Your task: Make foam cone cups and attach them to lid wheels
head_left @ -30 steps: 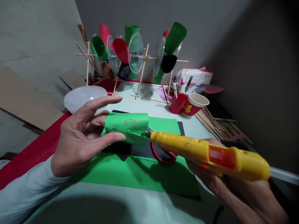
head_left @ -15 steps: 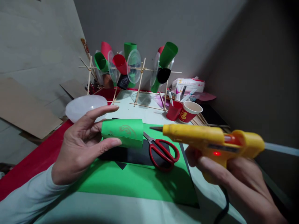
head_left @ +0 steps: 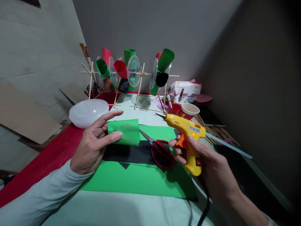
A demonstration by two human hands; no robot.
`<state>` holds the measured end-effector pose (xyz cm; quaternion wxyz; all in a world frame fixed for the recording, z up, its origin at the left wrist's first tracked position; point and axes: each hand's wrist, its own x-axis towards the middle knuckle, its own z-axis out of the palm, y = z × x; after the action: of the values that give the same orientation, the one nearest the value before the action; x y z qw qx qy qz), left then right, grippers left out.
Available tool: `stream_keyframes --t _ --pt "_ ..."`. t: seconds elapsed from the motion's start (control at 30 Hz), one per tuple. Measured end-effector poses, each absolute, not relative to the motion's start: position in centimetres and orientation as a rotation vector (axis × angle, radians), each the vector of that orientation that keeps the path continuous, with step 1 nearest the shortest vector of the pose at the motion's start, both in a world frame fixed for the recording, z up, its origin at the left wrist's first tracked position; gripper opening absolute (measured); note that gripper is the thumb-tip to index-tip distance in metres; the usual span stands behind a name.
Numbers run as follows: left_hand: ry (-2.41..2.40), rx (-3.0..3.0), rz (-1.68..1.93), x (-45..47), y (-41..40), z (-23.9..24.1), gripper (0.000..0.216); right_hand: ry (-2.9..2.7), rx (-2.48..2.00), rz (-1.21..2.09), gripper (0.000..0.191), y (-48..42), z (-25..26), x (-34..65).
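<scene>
My left hand (head_left: pixel 94 144) grips a rolled green paper tube (head_left: pixel 129 133) between thumb and fingers, its index finger raised above it. A faint brown drawing marks the tube's side. In my right hand (head_left: pixel 209 157) is a yellow hot glue gun (head_left: pixel 185 124), fingers wrapped round its handle by the orange trigger. Its metal nozzle points left and up, apart from the tube, and a clear glue stick (head_left: pixel 228 145) sticks out at the back. Red-handled scissors (head_left: pixel 162 153) lie beneath, on black paper (head_left: pixel 138 153) over a green sheet (head_left: pixel 141 179).
At the back, a bamboo-stick frame (head_left: pixel 140 86) carries clear discs with red, green and black paper tubes. A translucent bowl (head_left: pixel 88 111) stands at the left. To the right are a paper cup (head_left: pixel 190 110), a red cup of markers (head_left: pixel 174 109) and bamboo sticks (head_left: pixel 209 127).
The glue gun has turned and moved back from the tube, its nozzle now tipped upward. My left hand has shifted slightly right, turning the green tube a little.
</scene>
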<state>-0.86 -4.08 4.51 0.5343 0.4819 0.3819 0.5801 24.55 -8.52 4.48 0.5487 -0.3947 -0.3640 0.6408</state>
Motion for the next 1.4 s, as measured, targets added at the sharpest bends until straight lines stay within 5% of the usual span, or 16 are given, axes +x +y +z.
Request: stream_keyframes --t 0.4,0.6,1.4 --pt "0.884 1.163 1.360 -1.1 -4.3 4.9 0.056 -0.701 -0.880 1.422 0.020 -7.5 4.2 24.5" --pt "0.819 1.260 1.327 -0.8 -5.2 4.8 0.061 -0.992 -0.956 1.344 0.035 -8.0 5.0 20.7" --pt "0.982 1.411 1.276 0.6 -6.0 3.7 0.064 -1.161 -1.248 1.115 0.022 -8.0 4.3 18.4"
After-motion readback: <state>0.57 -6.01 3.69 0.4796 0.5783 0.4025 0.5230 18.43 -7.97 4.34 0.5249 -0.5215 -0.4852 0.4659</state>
